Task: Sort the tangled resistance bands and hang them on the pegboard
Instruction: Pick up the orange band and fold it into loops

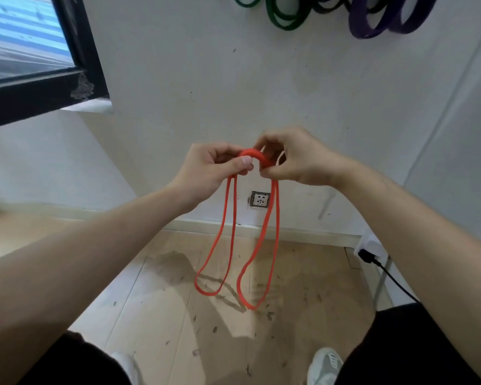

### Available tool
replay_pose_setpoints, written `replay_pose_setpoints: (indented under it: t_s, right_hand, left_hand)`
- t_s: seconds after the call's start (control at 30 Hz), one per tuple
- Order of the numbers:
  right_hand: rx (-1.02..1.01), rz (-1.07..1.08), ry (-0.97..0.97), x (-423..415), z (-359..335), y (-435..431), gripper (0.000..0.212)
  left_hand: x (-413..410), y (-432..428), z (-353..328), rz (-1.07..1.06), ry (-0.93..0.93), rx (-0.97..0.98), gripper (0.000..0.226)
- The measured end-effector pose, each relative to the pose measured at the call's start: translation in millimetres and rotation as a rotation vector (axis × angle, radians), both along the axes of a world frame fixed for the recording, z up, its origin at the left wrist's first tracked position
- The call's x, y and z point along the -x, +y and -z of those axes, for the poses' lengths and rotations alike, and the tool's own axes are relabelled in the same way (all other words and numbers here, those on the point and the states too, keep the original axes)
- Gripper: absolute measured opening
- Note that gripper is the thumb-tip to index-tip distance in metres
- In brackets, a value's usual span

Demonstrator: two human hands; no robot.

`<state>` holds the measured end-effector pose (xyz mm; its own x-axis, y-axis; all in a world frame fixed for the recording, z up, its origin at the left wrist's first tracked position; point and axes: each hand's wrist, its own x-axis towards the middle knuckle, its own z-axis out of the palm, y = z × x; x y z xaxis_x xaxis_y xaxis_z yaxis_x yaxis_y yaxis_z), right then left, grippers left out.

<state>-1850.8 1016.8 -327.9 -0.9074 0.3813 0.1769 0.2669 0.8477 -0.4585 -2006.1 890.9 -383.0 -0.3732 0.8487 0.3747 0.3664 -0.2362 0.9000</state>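
Your left hand [214, 165] and right hand [295, 159] pinch the thin orange rubber resistance band [272, 234], its two loops hanging straight down.

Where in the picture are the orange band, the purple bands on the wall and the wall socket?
orange band [254, 154], head view, its thick bunched top.
purple bands [357, 26], head view, left curve of a hanging loop.
wall socket [260, 199], head view, middle of its face.

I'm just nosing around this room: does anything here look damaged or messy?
Yes. The black window frame has a chipped, flaking patch at its lower corner, and the wooden floor is strewn with small dark flecks. The orange band itself hangs in two tidy loops.
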Motion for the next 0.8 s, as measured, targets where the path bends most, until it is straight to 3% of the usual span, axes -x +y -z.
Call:
replay_pose_setpoints:
  t_s: [0.1,0.27,0.37,0.47,0.63,0.8]
  right_hand:
    - [0.176,0.014,-0.030,-6,13,6,0.018]
    - [0.225,0.031,0.090,-7,13,7,0.023]
    - [0.180,0.024,0.258,-8,5,5,0.022]
    - [0.039,0.005,0.307,-8,-3,0,0.021]
    - [-0.034,-0.061,0.290,-5,-10,-6,0.024]
    - [0.045,-0.111,0.327,-8,-16,-8,0.025]
  left_hand:
    - [-2,-2,-3,0.005,-0.002,-0.030,0.017]
    - [3,-5,-2,-0.036,-0.035,-0.021,0.013]
    - [11,-6,1,-0.032,-0.038,0.041,0.011]
    - [14,-8,6,0.002,-0.024,0.103,0.013]
    - [4,-9,10,0.108,-0.008,0.212,0.034]
    - [-14,-1,24,0.156,0.018,0.314,0.059]
